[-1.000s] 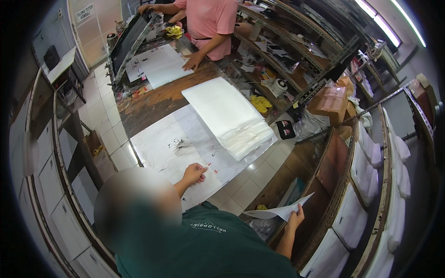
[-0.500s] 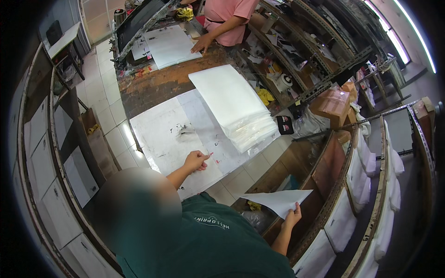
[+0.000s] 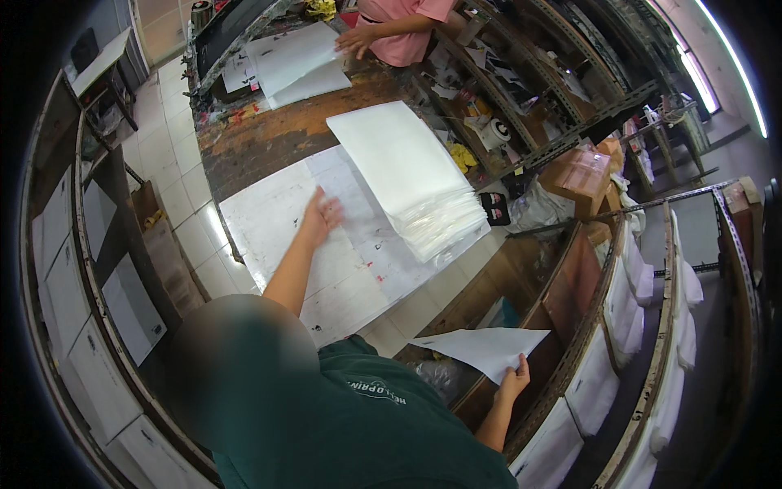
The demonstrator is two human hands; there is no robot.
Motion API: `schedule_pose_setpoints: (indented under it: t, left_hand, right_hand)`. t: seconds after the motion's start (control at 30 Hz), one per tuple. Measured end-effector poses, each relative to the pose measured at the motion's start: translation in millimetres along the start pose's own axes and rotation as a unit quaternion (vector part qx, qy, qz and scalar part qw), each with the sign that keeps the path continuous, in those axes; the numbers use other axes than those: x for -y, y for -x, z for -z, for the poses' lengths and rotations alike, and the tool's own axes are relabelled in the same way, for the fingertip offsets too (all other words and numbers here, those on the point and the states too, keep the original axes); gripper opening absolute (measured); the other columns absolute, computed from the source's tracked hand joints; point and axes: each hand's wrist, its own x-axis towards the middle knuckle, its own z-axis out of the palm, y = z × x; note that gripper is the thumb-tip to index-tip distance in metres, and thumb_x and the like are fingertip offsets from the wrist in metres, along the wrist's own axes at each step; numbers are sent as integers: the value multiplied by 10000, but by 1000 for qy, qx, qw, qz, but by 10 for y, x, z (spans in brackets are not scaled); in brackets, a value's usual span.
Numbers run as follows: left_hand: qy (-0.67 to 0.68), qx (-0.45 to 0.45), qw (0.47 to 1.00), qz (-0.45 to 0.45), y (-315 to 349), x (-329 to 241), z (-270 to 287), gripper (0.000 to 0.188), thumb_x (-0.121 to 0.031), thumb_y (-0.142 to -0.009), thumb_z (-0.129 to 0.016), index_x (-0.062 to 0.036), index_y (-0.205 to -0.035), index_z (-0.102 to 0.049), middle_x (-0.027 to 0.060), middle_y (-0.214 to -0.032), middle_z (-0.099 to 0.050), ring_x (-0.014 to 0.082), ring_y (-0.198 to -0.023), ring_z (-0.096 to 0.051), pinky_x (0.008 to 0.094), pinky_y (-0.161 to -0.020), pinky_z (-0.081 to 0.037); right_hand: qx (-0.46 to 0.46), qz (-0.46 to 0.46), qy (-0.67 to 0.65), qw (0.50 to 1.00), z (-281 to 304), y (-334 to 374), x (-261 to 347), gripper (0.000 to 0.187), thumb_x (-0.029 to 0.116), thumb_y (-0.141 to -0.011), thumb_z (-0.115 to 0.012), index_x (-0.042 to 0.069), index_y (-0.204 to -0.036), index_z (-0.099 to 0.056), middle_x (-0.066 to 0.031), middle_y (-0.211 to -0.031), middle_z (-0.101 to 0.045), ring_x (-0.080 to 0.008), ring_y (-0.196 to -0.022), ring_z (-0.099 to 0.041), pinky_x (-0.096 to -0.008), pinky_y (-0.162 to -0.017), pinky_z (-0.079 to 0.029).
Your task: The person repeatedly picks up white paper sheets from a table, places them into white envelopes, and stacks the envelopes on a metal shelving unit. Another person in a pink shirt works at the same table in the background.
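Note:
My left hand [image 3: 324,213] is over the pale work surface [image 3: 269,220], blurred by motion. Its fingers look spread, and nothing shows in them. To its right lies a thick stack of white sheets [image 3: 387,159], their near edges loosely fanned. Low at the right, my right hand [image 3: 513,381] pinches the edge of a white sheet [image 3: 481,349], which hangs out to the left in a pointed shape over the shelf side. Dark smudges and small red marks dot the work surface.
Across the table [image 3: 269,155], a co-worker's hand [image 3: 356,39] touches a white sheet [image 3: 297,69]. Racks holding white sheets [image 3: 599,379] stand at right; more racks [image 3: 69,326] line the left. Cardboard boxes [image 3: 578,175] and cluttered shelves [image 3: 509,98] are beyond the table.
My left hand has moved up and away from me across the work surface, its fingers opening out. The co-worker's sheet has shifted and its edge has lifted. My right hand stays on its sheet.

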Motion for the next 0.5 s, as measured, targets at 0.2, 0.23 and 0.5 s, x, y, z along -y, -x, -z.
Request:
schedule_pose_setpoints:
  t: [0.2,0.23,0.5]
  left_hand:
    - [204,-69,966,-142,-615,-773,12,1112,-675,-668,-584,-85,-1396,14,175,-1409,-207,336,-1259,-296,434,-1006,-303]
    - [213,-77,964,-137,-720,-817,-3,1117,-674,-662,-592,-83,-1394,9,177,-1402,-218,334,-1254,-302,435,-1004,-304]
    - [-652,-195,674,-288,-2175,-1094,1110,519,-426,-775,-578,1,-1063,-517,163,-885,-582,272,-729,-551,337,-627,-480]
  right_hand:
    - [20,13,12,1000,81,12,-56,492,-135,-694,-430,-49,-1172,-503,-135,-1136,-544,-191,-986,-541,-265,-858,-397]
    - [22,18,24,999,107,17,-71,488,-139,-689,-429,-52,-1163,-508,-139,-1142,-544,-203,-1019,-531,-277,-882,-387]
    - [70,73,103,989,272,91,428,450,-67,-664,-466,-52,-1106,-552,-164,-1091,-582,-217,-1033,-543,-290,-893,-396]
